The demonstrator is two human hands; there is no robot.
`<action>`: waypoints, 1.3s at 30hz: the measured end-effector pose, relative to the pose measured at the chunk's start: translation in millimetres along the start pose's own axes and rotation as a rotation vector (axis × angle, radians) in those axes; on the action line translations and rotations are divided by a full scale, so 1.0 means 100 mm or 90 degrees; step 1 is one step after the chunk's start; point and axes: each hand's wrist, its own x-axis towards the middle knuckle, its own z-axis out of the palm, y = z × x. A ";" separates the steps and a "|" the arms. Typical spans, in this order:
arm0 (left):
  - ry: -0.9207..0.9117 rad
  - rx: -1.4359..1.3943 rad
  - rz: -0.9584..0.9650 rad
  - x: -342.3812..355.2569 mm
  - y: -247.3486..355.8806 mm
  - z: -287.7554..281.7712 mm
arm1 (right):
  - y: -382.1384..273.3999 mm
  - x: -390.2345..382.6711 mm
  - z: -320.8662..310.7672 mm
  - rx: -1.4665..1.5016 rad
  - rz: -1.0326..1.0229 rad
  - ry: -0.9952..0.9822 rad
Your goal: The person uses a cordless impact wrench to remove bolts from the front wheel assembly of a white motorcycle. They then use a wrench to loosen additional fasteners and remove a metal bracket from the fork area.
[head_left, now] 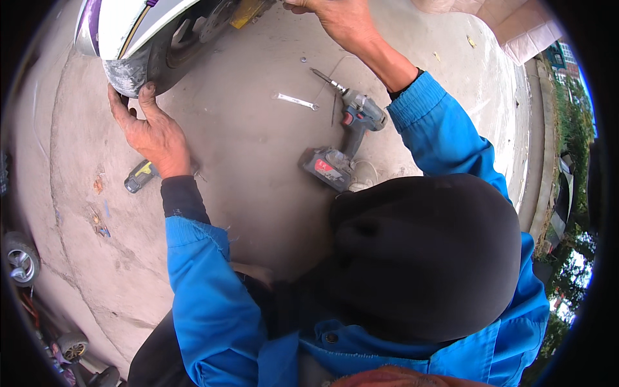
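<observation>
My left hand grips the lower edge of a dusty fender over a black tyre of a white and purple scooter at the top left. My right hand reaches up to the top edge, near the wheel hub and a yellow part; what its fingers hold is cut off. Both arms wear blue sleeves. On the concrete between the arms lie a grey cordless impact driver and a silver wrench.
A small yellow and black tool lies on the concrete floor under my left wrist. A washer sits near the wrench. Small wheels stand at the left edge. A kerb and greenery run along the right.
</observation>
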 end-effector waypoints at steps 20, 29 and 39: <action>0.086 0.145 -0.165 -0.87 -0.44 0.48 | 0.35 -0.69 -0.65 -0.296 -0.013 0.077; -0.446 0.152 -0.027 -1.19 -0.39 1.45 | 0.65 -2.76 -1.05 -0.155 0.488 0.311; -0.580 0.327 0.278 -0.98 -0.11 2.13 | 0.81 -2.79 -0.71 -0.223 0.531 0.152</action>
